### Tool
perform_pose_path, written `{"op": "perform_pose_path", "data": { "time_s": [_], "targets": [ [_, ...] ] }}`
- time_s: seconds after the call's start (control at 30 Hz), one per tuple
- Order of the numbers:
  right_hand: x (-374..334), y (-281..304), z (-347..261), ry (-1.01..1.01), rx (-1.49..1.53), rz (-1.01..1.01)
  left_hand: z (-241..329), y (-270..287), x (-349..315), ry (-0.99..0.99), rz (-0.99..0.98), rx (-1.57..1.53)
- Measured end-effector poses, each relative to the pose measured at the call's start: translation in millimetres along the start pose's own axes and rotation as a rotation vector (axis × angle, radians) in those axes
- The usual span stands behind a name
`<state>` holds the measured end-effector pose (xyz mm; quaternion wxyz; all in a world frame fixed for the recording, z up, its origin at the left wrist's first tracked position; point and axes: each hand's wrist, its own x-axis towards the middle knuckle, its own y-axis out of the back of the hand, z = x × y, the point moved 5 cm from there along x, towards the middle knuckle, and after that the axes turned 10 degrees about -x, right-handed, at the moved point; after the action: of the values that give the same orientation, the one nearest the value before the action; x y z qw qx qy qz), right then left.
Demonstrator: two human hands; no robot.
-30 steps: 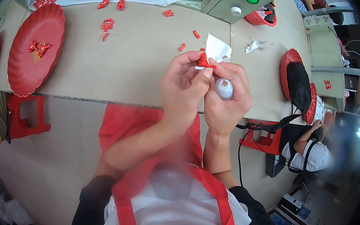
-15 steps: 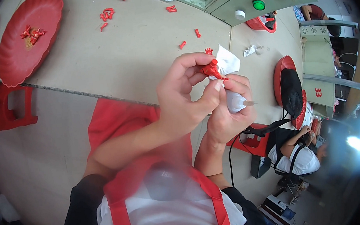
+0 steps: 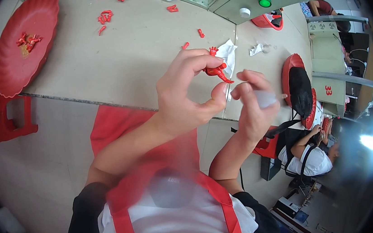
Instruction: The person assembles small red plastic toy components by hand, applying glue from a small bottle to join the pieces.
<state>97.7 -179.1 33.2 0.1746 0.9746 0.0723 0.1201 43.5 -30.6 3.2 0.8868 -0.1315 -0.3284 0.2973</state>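
My left hand [image 3: 182, 94] pinches a small red plastic figure [image 3: 217, 72] above the table's front edge, its thumb spread below. The figure has outstretched limbs ending in small hands. Behind it shows a piece of white tissue [image 3: 227, 57]; I cannot tell whether my fingers hold it. My right hand [image 3: 255, 116] is apart from the figure, just to its right. Its fingers are curled round a small whitish squeeze bottle [image 3: 265, 99] with a narrow tip pointing right. Motion blurs the bottle and the fingertips.
Loose red parts [image 3: 104, 17] lie across the pale table [image 3: 75, 55]. A scalloped red tray [image 3: 47, 49] with several red pieces is at the left. At the right are a crumpled tissue [image 3: 256, 49], a red basket [image 3: 264, 21] and a black bag [image 3: 300, 93]. A co-worker [image 3: 311, 160] sits beyond.
My right hand has moved right, away from the figure, taking the bottle along. The figure has been tilted in my left hand, which has shifted slightly left.
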Motion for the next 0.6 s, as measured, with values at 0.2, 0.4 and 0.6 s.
{"op": "perform_pose_path", "data": {
  "time_s": [0.2, 0.4, 0.6],
  "targets": [
    [0, -19, -7, 0.012, 0.281, -0.144, -2, -4, -2, 0.084, -0.199, 0.003],
    [0, -19, -4, -0.015, 0.247, -0.131, -6, -6, -3, 0.129, -0.21, 0.027],
    [-3, -21, -4, 0.022, 0.213, -0.079, -6, -5, -3, 0.13, -0.21, 0.047]
  ]
}}
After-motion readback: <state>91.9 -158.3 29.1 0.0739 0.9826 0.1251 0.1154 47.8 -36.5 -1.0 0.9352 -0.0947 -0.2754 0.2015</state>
